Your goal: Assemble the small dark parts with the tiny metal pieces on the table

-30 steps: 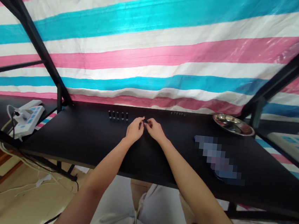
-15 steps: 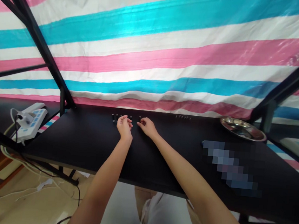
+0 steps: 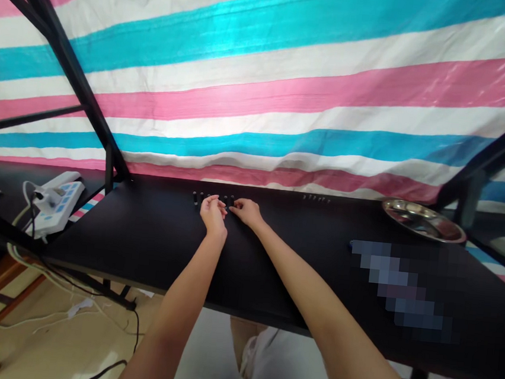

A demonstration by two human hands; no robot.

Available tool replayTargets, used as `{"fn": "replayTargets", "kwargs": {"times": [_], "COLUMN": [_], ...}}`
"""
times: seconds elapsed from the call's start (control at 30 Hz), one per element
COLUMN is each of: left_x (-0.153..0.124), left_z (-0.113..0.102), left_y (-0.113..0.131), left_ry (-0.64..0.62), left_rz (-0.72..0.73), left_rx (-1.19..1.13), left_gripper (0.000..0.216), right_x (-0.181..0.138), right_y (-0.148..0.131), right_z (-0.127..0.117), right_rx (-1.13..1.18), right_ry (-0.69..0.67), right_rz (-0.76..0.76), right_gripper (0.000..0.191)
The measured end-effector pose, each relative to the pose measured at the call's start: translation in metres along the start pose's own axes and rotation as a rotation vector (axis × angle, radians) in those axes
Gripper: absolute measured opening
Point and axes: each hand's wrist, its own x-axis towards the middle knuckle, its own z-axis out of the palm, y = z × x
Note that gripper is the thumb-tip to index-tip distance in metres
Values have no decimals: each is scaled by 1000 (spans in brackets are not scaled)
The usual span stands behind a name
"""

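Small black cylinders (image 3: 195, 198) with pale tops stand side by side in a row near the back of the black table. My right hand (image 3: 247, 211) pinches the rightmost black cylinder (image 3: 232, 200) between thumb and fingers, close beside its neighbour (image 3: 225, 199). In front of the row's middle is my left hand (image 3: 213, 214), fingers curled toward the right. It hides part of the row, and whatever its fingers hold, if anything, cannot be made out.
Several tiny pale pieces (image 3: 316, 198) lie in a line at the table's back edge. A round metal tray (image 3: 423, 221) sits at the back right, with a blurred-out object (image 3: 397, 284) in front. A power strip (image 3: 61, 204) with cables is left, beside a black frame post (image 3: 110, 170).
My right hand has moved the black cylinder leftward, closing most of the gap to the row. My left hand stays by the row, and the whole view has shifted slightly.
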Motion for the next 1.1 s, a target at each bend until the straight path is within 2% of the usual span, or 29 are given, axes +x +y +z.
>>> {"fn": "replayTargets", "kwargs": {"times": [0.13,0.3,0.37,0.5,0.57,0.67,0.77,1.1], "left_x": [-2,-13,-20,-31,-34,-36,-36,-40], "left_z": [0,-2,-2,-3,-4,-5,-4,-2], "left_y": [-3,-10,-15,-28,-35,-44,-48,-46], "left_ry": [-23,-215,-378,-825,-941,-987,-1019,-1028], "left_rz": [65,345,477,737,794,757,712,714], "left_rx": [60,330,538,987,1133,1311,1443,1523], "left_gripper": [9,8,11,19,29,41,44,46], "right_x": [-1,-23,-39,-75,-89,-102,-105,-108], "right_y": [2,12,21,41,49,52,50,47], "right_z": [0,-15,-26,-43,-48,-50,-50,-52], "right_rx": [-22,-182,-260,-351,-376,-406,-412,-397], "right_ry": [-7,41,59,37,14,-27,-55,-109], "right_rz": [-11,-93,-128,-121,-69,2,39,52], "right_gripper": [20,27,29,40,45,50,52,54]}}
